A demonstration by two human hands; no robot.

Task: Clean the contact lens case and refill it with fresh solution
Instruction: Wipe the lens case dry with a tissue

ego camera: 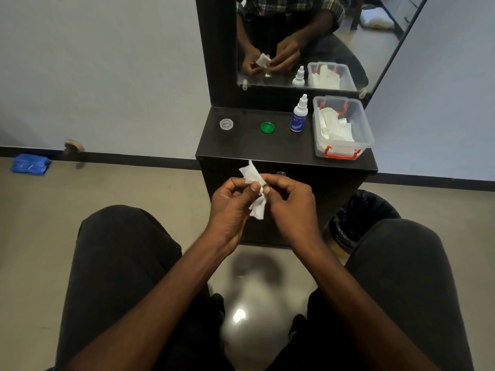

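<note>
A seated person holds both hands together above the lap, in front of a dark desk. The left hand and the right hand have fingers curled inward, and their thumb tips meet over a crumpled white tissue, which sticks out above and below the pinch. What the tissue is wrapped around is hidden; it is likely the lens case body being wiped dry, but that cannot be confirmed.

Straight ahead of the hands, on the desk top, sit two loose caps: a clear cap to the left and a green cap nearer the middle. Just right of the green cap stands an upright solution bottle, white with a blue label, its nozzle pointing up. It lies ahead and to the right, so the right hand looks nearer for the refill. Beyond the bottle, at the desk's right end, is a clear plastic box of tissues. A black-lined bin sits on the floor at right.
</note>
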